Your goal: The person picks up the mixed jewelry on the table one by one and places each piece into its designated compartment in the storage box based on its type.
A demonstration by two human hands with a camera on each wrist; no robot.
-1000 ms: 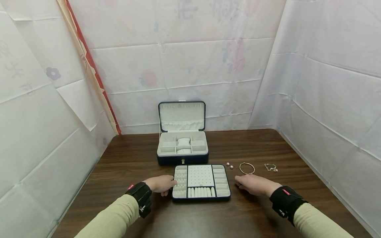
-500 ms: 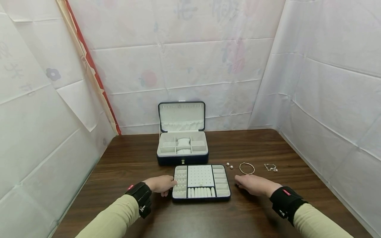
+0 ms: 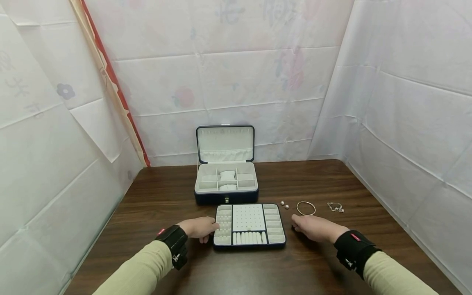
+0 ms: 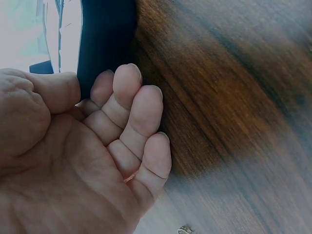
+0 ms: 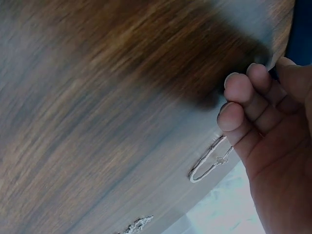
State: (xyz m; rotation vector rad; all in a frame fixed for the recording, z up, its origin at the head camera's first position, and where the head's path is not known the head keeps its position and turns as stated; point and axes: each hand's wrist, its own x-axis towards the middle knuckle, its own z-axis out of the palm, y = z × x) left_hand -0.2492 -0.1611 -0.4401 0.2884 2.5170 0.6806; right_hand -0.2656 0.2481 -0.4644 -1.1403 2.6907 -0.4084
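Observation:
My left hand (image 3: 199, 228) grips the left edge of a navy-rimmed jewelry tray (image 3: 266, 221). In the left wrist view the thumb (image 4: 61, 90) lies at the tray's dark side wall (image 4: 105, 36), with the other fingers curled beside it. The tray lies flat and has slots, a dotted panel and ring rolls. My right hand (image 3: 317, 228) rests low over the table just right of the tray, fingers loosely bent, with nothing visible in it. Just beyond its fingertips lie a gold bangle (image 3: 314, 208) and two pearl-like studs (image 3: 287, 207).
A navy jewelry box (image 3: 226, 198) stands open behind the tray, its lid (image 3: 226, 145) upright and its compartments divided. A chain bracelet (image 3: 335, 207) lies farther right on the brown table (image 3: 155, 192). White sheeting (image 3: 236, 82) hangs at the back and sides.
The right hand's fingertips have shifted slightly forward toward the bangle. My left hand, the tray, the box and the jewelry have stayed in place.

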